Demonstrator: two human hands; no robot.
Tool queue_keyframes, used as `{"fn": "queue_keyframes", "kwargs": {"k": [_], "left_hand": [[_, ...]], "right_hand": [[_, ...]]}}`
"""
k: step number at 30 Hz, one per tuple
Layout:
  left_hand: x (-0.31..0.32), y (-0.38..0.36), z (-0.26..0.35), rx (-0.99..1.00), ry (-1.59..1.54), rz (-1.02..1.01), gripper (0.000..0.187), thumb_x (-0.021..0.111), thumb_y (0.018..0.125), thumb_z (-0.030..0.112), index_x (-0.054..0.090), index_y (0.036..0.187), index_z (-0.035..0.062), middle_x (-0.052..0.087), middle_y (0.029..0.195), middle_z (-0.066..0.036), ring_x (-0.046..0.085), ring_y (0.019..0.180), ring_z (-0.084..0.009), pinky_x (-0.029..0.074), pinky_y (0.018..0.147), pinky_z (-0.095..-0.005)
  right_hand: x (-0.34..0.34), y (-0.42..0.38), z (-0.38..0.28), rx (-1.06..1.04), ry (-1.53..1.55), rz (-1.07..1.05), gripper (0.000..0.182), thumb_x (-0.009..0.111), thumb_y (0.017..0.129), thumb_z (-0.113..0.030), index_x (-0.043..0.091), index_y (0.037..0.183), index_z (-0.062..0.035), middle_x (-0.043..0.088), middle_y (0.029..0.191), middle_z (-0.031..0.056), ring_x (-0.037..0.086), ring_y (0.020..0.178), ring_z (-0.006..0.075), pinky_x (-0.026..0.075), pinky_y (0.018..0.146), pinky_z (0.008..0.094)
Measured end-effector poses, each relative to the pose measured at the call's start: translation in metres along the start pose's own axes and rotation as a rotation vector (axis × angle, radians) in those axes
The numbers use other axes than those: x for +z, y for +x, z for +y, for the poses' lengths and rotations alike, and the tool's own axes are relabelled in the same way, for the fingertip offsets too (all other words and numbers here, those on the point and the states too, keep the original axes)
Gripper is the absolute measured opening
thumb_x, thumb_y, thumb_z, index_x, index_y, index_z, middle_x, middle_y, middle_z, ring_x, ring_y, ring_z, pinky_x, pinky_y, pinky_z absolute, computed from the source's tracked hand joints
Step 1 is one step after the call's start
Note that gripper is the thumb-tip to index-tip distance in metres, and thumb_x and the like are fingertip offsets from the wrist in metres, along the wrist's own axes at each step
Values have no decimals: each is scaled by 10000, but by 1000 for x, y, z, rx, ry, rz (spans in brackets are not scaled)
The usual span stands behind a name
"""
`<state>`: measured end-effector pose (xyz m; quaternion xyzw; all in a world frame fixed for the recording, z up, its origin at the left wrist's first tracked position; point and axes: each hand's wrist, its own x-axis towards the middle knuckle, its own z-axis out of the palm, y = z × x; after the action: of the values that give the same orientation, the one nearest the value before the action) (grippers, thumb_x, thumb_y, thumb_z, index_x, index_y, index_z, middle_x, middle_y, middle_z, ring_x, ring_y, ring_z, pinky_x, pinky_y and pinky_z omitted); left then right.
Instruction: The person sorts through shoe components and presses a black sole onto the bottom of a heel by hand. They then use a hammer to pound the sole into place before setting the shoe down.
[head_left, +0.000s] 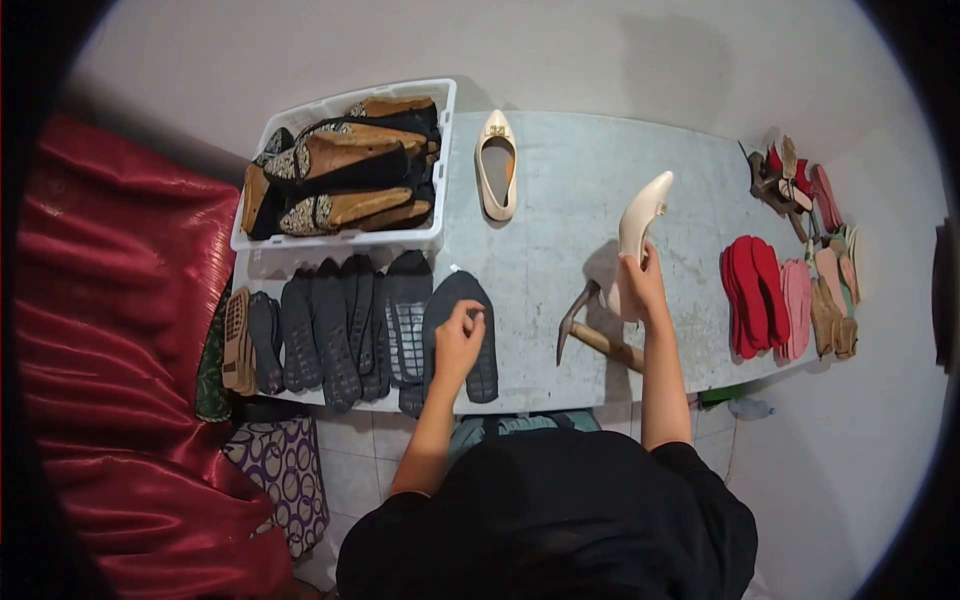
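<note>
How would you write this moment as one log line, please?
right hand: holds cream shoe | left hand: over dark soles, contact unclear | hammer: on table

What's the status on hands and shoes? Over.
Right hand gripping cream shoe. Left hand over dark soles, contact unclear. Second cream shoe on table. Hammer beside right forearm.

Cream pointed shoe [636, 222] (ornamented) held sideways, toe pointing away; dark insole [438, 318] flat.

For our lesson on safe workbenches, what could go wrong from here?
The raised cream shoe is held by the right hand alone and might slip. The hammer lies nearby, where a bump could shift it. Dark soles crowd the front edge of the table; a nudge might push some off.
</note>
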<state>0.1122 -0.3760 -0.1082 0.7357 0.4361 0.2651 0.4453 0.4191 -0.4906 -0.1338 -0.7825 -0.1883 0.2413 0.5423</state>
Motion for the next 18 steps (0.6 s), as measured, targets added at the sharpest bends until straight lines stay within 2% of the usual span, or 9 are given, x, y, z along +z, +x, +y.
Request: {"fn": "queue_keyframes", "kwargs": {"k": [1, 2, 4, 6, 8, 11, 14, 16, 18], "left_hand": [[-7, -3, 1, 4, 62, 25, 119, 579, 796, 73, 566, 907, 32, 496, 545, -46, 523, 526, -107, 403, 499, -239], [-13, -6, 1, 11, 125, 52, 123, 582, 795, 80, 567, 908, 35, 490, 543, -51, 519, 518, -112, 403, 498, -241], [-19, -14, -11, 18, 134, 87, 124, 583, 792, 91, 565, 903, 38, 494, 549, -60, 528, 511, -139, 409, 494, -259], [-26, -24, -20, 8, 148, 118, 123, 575, 784, 97, 551, 885, 31, 521, 596, -98, 531, 539, -236, 414, 513, -342], [-31, -36, -25, -45, 202, 73, 181, 586, 780, 150, 540, 901, 23, 551, 660, -117, 553, 600, -263, 423, 545, -371], [-12, -46, -43, -38, 343, -30, 420, 618, 755, 256, 451, 1062, 22, 557, 815, -185, 554, 739, -370, 448, 675, -419], [4, -48, -23, -66, 619, -104, 506, 668, 717, 244, 426, 1127, 73, 486, 1067, -183, 483, 986, -332, 408, 796, -432], [2, -43, -14, -91, 691, -48, 540, 688, 699, 240, 423, 1144, 88, 453, 1111, -177, 447, 1025, -321, 390, 817, -425], [3, -44, -15, -114, 759, 11, 576, 708, 681, 235, 420, 1162, 104, 420, 1155, -172, 411, 1063, -310, 371, 837, -418]], "right_hand": [[4, -21, -17, 136, 268, -105, 602, 573, 726, -248, 372, 1239, -4, 538, 1102, 162, 561, 958, 279, 463, 812, 370], [7, -36, -21, 136, 265, -105, 602, 573, 726, -248, 372, 1239, -4, 538, 1102, 162, 561, 958, 279, 463, 812, 370], [13, -66, -35, 150, 766, -368, 623, 528, 699, -210, 355, 1265, -15, 523, 1110, 185, 551, 985, 280, 451, 859, 393], [19, -93, -51, 206, 831, -424, 706, 555, 652, -208, 317, 1283, 1, 503, 1113, 196, 517, 1026, 299, 449, 880, 397], [25, -109, -50, 213, 1132, -623, 734, 587, 631, -211, 321, 1283, -3, 506, 1104, 200, 513, 1031, 325, 458, 871, 442], [31, -122, -38, 148, 1109, -805, 763, 640, 646, -269, 320, 1286, -5, 498, 1117, 208, 523, 1018, 326, 481, 835, 466], [39, -132, -24, 156, 1182, -918, 812, 677, 658, -363, 314, 1292, -8, 507, 1105, 205, 562, 958, 307, 505, 792, 441], [40, -145, -34, 107, 1134, -795, 847, 689, 655, -425, 320, 1294, -9, 537, 1053, 192, 593, 894, 290, 518, 766, 413], [36, -148, -36, 126, 1073, -944, 843, 684, 650, -413, 324, 1294, -5, 562, 1003, 178, 605, 848, 285, 519, 761, 390]]}}
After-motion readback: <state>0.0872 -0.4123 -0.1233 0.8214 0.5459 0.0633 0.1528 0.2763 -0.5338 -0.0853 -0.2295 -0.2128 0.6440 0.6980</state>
